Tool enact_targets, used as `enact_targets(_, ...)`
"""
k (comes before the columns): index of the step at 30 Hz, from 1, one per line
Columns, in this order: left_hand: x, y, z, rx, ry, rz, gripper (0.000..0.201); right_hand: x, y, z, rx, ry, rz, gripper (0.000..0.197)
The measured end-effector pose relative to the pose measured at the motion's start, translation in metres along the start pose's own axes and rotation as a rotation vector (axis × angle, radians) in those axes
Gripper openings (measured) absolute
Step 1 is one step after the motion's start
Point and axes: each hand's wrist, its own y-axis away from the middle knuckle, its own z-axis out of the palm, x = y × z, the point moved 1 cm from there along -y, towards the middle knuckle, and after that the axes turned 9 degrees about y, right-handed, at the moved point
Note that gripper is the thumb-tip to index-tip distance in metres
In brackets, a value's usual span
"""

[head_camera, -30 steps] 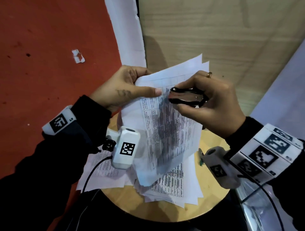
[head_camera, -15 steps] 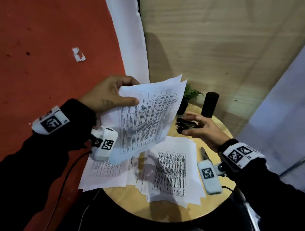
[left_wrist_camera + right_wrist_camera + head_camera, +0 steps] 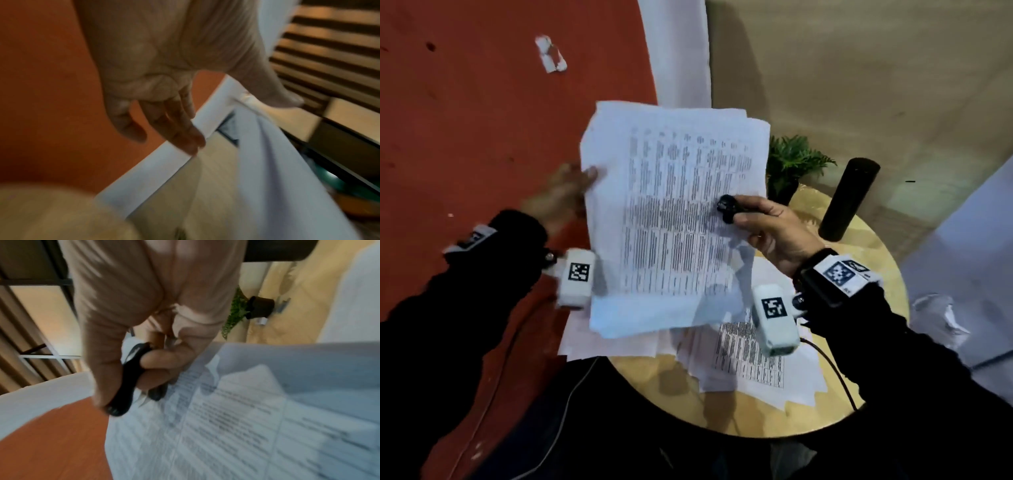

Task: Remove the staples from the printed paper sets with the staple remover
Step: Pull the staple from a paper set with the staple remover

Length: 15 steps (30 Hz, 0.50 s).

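A set of printed paper [image 3: 674, 219] is held up over the table, its table text facing me. My left hand [image 3: 582, 181] is blurred at the sheet's left edge. In the left wrist view its thumb [image 3: 287, 99] lies on the paper [image 3: 267, 162] while the fingers [image 3: 185, 133] stretch straight out, off the sheet. My right hand [image 3: 767, 226] is at the paper's right edge and grips the black staple remover [image 3: 726, 207] between thumb and fingers. The right wrist view shows the remover [image 3: 127, 386] right beside the printed page [image 3: 236, 418]. No staple can be made out.
Below is a round wooden table [image 3: 866, 342] with loose printed sheets [image 3: 756, 370] and another pile [image 3: 599, 339] hanging over its left rim. At its far side stand a small potted plant [image 3: 791, 164] and a black cylinder [image 3: 849, 198]. The floor on the left is red.
The remover came off the paper's top corner and the right hand dropped away. It has come back to the sheet's right edge. The paper has turned and risen, and the left hand has slid to its left edge.
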Motion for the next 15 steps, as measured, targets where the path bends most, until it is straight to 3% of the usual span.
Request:
enact_targets(2,-0.047,0.010,0.000,-0.053,0.054,-0.201,0.013,0.023,-0.013,0.005,0.077,-0.059,0.104,0.043)
enact_targets(3,-0.068,0.010,-0.004,-0.045,0.026,-0.245,0.022,0.036,-0.019,0.009,0.101,-0.069,0.159,0.047)
enact_targets(5,-0.093,0.001,-0.010,0.024,-0.008,-0.246,0.040,0.060,-0.029,0.012,0.181,-0.054,0.234,0.034)
enact_targets(7,-0.116,-0.009,-0.026,0.137,-0.061,-0.246,0.034,0.084,-0.035,0.009,0.272,0.009,0.294,0.017)
enact_targets(9,-0.146,-0.018,-0.047,0.219,-0.205,-0.279,0.037,0.107,-0.033,0.000,0.319,0.044,0.336,0.010)
enact_targets(15,-0.232,-0.029,-0.096,0.247,-0.707,-0.511,0.066,0.172,-0.001,-0.044,0.349,0.310,0.551,0.017)
